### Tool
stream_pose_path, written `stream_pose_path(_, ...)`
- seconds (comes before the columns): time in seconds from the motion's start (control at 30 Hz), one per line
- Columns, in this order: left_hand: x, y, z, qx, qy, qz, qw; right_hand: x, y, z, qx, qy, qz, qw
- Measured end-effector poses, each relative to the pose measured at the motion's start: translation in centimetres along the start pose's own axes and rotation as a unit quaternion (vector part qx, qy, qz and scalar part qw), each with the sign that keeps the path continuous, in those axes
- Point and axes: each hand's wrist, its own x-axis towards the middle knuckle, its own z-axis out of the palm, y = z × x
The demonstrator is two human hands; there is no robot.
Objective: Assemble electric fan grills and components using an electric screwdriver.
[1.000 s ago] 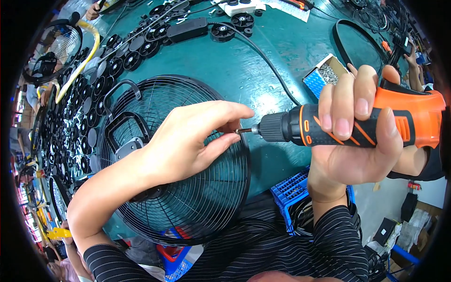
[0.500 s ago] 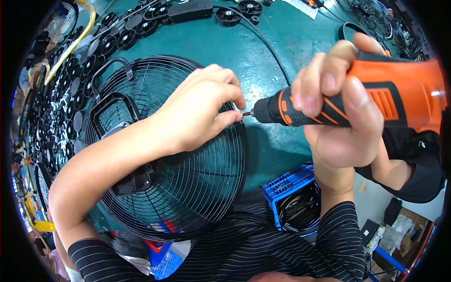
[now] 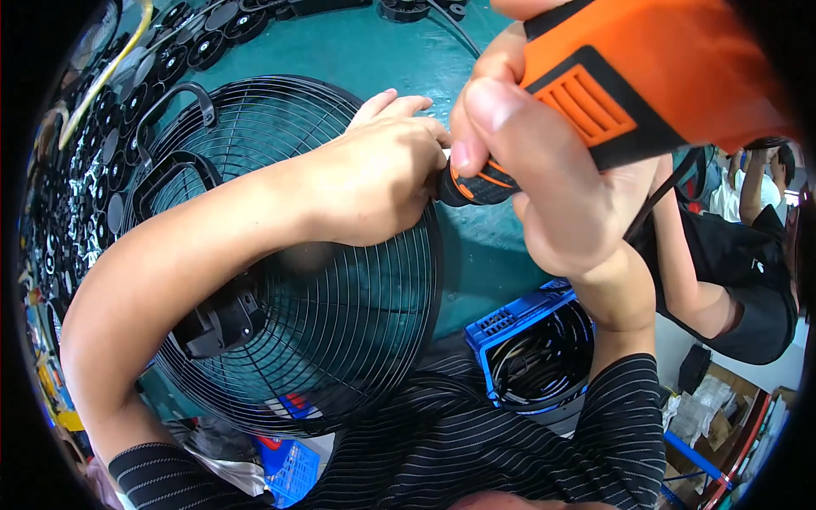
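A round black wire fan guard (image 3: 340, 319) lies on the green tabletop, with a black bracket and motor housing at its left part. My left hand (image 3: 370, 183) reaches over the guard to its right rim. Two fingers stretch out while the others bend in a pinch beside the drill's chuck; whatever they pinch is hidden. In my right hand (image 3: 565, 174) is an orange and black power drill (image 3: 646, 81), its nose pointing left at my left fingertips. The drill's tip is covered by my left fingers.
Black wheels (image 3: 208, 51) and many small parts crowd the far left of the green table (image 3: 489, 246). A blue basket (image 3: 486, 361) with black cables stands near my right arm. At the right is another person's black sleeve (image 3: 761, 314). A blue crate (image 3: 293, 472) sits lower left.
The drill has come left and closer to the view, its chuck now against my left fingers. My left hand has turned over the tip, hiding the bit. The whole view has shifted slightly.
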Motion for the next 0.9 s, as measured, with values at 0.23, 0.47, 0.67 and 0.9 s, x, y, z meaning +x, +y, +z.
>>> stream_pose_path(0.23, -0.2, 0.3, -0.8, -0.005, -0.035, -0.035, 0.999, 0.3, 0.3, -0.6, -0.001, -0.042, -0.02, 0.999)
stream_pose_path(0.47, -0.3, 0.4, -0.8, 0.012, -0.006, -0.006, 1.0, 0.4, 0.6, -0.3, -0.008, -0.082, -0.039, 0.996)
stream_pose_path(0.67, -0.5, 0.5, -1.8, -0.045, -0.033, 0.037, 0.998, 0.6, 0.8, -0.5, -0.012, -0.117, -0.055, 0.992)
stream_pose_path(0.9, -0.2, -1.0, -1.0, 0.049, -0.017, 0.062, 0.997, 0.6, 1.0, -0.6, -0.013, -0.162, -0.079, 0.984)
